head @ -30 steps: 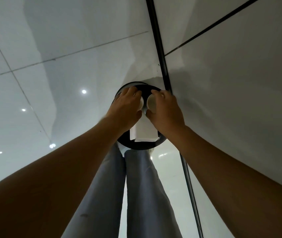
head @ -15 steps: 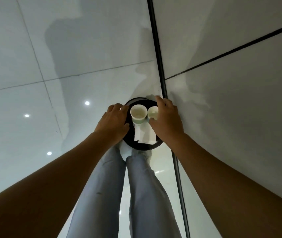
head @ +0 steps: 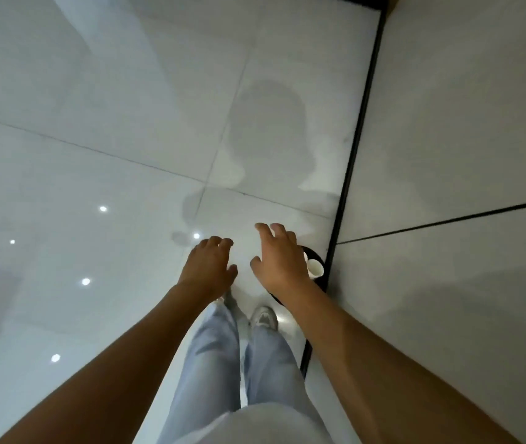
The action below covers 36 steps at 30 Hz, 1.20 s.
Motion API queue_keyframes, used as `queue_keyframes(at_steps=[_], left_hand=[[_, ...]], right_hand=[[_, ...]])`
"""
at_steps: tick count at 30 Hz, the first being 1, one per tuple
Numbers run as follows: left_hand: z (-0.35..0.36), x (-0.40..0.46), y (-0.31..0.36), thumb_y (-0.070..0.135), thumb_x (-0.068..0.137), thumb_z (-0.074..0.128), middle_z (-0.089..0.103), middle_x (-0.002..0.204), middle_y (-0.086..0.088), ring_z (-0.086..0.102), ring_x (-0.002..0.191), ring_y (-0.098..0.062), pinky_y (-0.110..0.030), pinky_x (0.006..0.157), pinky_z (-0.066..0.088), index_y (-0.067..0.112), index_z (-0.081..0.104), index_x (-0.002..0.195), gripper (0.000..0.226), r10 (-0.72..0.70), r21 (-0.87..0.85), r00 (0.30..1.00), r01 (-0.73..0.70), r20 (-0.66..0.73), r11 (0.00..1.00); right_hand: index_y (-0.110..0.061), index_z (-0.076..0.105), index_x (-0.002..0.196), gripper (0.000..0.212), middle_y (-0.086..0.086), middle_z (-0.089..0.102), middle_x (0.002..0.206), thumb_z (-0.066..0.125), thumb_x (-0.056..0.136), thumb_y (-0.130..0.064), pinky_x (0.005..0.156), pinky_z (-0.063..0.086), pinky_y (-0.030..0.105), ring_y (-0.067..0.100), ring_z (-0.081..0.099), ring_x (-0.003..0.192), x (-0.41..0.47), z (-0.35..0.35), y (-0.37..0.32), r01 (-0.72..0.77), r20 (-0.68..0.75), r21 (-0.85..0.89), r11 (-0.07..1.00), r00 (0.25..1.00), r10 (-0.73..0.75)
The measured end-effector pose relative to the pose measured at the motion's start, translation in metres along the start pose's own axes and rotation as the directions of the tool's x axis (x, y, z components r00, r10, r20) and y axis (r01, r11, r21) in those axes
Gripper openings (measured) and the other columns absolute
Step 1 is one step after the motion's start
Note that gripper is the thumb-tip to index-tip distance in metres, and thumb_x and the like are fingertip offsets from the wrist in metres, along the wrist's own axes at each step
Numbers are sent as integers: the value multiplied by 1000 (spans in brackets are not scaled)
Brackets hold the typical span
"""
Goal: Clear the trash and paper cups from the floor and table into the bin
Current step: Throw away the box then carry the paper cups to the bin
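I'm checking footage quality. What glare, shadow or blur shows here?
Head view: round ceiling-light glare spots dot the glossy white tiled floor; a soft grey shadow of the person falls ahead; wide-angle distortion stretches both forearms; far edges look slightly soft.

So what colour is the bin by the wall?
Black, with a white paper cup inside the bin; only the head view shows it.

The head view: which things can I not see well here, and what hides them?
- Round black bin: mostly hidden behind the right hand and forearm; only its right rim shows.
- White paper cup in the bin: one shows; any other contents are covered by the same hand.
- Left white shoe: mostly hidden by the left hand and wrist.
- Dark object at the top edge: cut off by the frame.
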<state>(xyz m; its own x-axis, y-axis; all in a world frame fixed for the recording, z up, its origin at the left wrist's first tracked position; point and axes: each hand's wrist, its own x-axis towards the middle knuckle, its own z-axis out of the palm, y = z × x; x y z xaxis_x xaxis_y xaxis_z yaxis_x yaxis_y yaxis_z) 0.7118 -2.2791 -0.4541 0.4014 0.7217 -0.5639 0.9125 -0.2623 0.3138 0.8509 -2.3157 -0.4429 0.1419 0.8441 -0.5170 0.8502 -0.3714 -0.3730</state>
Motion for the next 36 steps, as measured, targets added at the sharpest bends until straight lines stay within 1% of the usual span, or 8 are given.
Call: queue_keyframes(at_steps=[6, 10, 15, 20, 24, 28, 32, 36], left_hand=[[-42, -139, -77, 34, 93, 50, 44, 142, -6, 41, 130, -23, -33, 110, 30, 15, 39, 141, 53, -232, -75, 960, 222, -154, 972], [-48, -227, -138, 34, 95, 47, 45, 142, -4, 42, 129, -22, -34, 111, 29, 16, 40, 140, 50, -429, -211, 867, 383, -255, 899], [-27, -339, -221, 36, 96, 43, 42, 143, -3, 38, 131, -21, -39, 114, 25, 17, 37, 142, 50, -647, -359, 726, 555, -231, 750], [5, -449, -310, 35, 96, 42, 41, 143, -3, 36, 132, -22, -41, 115, 21, 17, 36, 142, 49, -768, -459, 609, 635, -196, 621], [25, -531, -372, 33, 96, 43, 43, 140, -5, 38, 129, -23, -38, 112, 27, 16, 36, 141, 48, -838, -533, 531, 676, -128, 509], [34, -582, -423, 31, 96, 44, 46, 135, -6, 42, 124, -24, -34, 104, 35, 15, 39, 138, 46, -878, -595, 473, 687, -71, 418], [29, -604, -467, 31, 96, 45, 46, 134, -6, 42, 123, -24, -34, 102, 37, 15, 40, 137, 45, -903, -667, 426, 657, -57, 352], [11, -606, -523, 30, 95, 47, 46, 135, -6, 42, 124, -23, -32, 100, 38, 15, 41, 137, 45, -917, -724, 391, 610, -77, 321]], right_hand=[[-23, 26, 145, 60, 7, 28, 150, 52, 91, -23, 102, 36, 38, 28, 34, 130, -59, 3, -127, 306, 113, -133, 943, 950, -292], [-23, 26, 146, 60, 5, 27, 151, 53, 92, -24, 105, 35, 37, 27, 33, 131, -99, 22, -218, 507, 189, -188, 842, 859, -475], [-25, 28, 144, 58, 3, 26, 151, 53, 92, -26, 105, 35, 37, 26, 30, 133, -159, 77, -331, 703, 307, -232, 672, 708, -636], [-26, 25, 147, 63, 4, 25, 151, 54, 91, -25, 105, 35, 39, 26, 29, 134, -219, 157, -441, 813, 425, -237, 532, 579, -696], [-25, 25, 147, 65, 5, 28, 150, 56, 90, -26, 104, 37, 40, 27, 31, 133, -269, 216, -511, 857, 480, -199, 475, 507, -716], [-25, 26, 147, 65, 4, 30, 149, 57, 90, -28, 103, 38, 39, 27, 32, 132, -297, 258, -564, 890, 529, -193, 413, 448, -721], [-26, 27, 146, 64, 3, 31, 148, 57, 89, -27, 102, 38, 39, 26, 32, 131, -298, 285, -612, 904, 564, -207, 373, 422, -710], [-27, 29, 145, 65, 3, 32, 149, 60, 88, -27, 103, 39, 38, 26, 34, 132, -282, 316, -670, 907, 584, -211, 363, 415, -698]])
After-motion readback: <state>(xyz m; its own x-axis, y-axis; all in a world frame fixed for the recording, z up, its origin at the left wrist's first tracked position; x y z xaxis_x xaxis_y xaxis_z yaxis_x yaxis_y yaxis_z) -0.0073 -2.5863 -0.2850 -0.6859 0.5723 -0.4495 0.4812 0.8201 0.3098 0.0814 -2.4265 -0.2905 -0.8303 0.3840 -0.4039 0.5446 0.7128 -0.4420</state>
